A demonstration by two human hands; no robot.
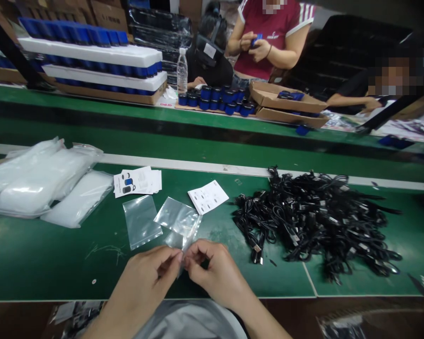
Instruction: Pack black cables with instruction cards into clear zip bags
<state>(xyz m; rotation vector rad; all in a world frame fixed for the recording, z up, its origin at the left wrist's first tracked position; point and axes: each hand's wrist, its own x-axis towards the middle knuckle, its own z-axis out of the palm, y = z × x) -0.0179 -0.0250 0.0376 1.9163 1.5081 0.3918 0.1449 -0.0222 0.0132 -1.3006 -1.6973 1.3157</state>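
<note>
My left hand [150, 273] and my right hand [214, 268] meet at the front edge of the green table [212, 287]. Fingertips of both hands pinch a small clear plastic bag [186, 240] between them. Just beyond lie other clear bags, one [141, 221] flat to the left and another [178, 216] overlapping the held one. A white printed leaflet [208, 197] rests behind my right hand, and a stack of printed cards [137, 181] lies behind the flat bag.
Large bags of white sleeves [38, 179] lie left. Bundled black cables [314, 216] are heaped right. Beyond a raised green ledge [198, 136] are blue items in white trays [99, 56], a water bottle [182, 70], open cartons [286, 96] and several people, one holding a blue item.
</note>
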